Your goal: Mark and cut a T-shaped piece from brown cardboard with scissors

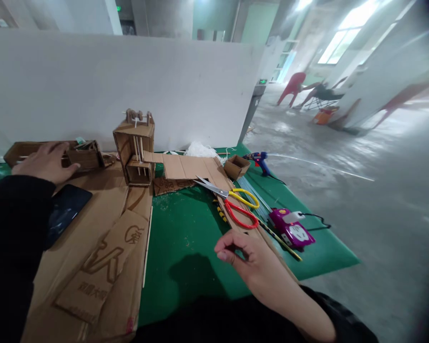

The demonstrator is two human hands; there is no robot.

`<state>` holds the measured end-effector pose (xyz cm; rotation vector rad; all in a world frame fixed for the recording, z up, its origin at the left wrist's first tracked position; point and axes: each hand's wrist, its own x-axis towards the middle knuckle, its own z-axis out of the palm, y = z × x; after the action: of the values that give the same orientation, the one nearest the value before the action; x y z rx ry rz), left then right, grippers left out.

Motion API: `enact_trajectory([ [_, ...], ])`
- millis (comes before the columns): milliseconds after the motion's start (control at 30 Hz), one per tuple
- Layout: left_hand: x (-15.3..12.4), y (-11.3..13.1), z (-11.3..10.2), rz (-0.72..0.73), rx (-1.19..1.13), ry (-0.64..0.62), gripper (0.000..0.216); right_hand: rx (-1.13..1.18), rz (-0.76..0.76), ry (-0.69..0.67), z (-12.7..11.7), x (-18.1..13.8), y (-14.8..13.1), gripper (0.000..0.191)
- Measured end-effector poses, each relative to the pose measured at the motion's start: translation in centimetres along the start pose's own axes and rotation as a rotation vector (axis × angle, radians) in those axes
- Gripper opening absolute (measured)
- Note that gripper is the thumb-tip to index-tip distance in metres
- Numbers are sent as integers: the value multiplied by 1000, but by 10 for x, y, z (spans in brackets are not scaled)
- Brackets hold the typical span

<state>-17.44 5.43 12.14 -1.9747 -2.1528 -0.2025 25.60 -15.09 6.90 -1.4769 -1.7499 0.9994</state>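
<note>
My left hand reaches over a long open cardboard box at the left. Its fingers are stretched out over the box's near side and the thumb stands apart. Below the wrist a dark phone-like slab lies on cardboard, partly under the sleeve. My right hand hovers over the table's near part, fingers curled and thumb tip against the index finger, with nothing visible in the pinch. Just beyond it are scissors with one yellow and one red handle, blades apart, lying on a cardboard strip.
A cardboard tower with thin sticks stands at the back. A small cardboard box, blue glue gun, clear glue sticks and purple power strip sit at the right. Large cardboard sheets cover the left; a white partition rises behind.
</note>
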Motion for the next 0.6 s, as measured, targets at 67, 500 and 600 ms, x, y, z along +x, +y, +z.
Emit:
enact_trajectory([
  [67,11,0,11,-36,-8,13,70,-23,2,-3,1,7,6,8],
  [500,5,1,24,-43,-26,9,57,-93,-50,-61,4,44,10,10],
  [600,-11,-2,21,28,-2,-11,47,-116,-117,-56,1,60,-6,10],
])
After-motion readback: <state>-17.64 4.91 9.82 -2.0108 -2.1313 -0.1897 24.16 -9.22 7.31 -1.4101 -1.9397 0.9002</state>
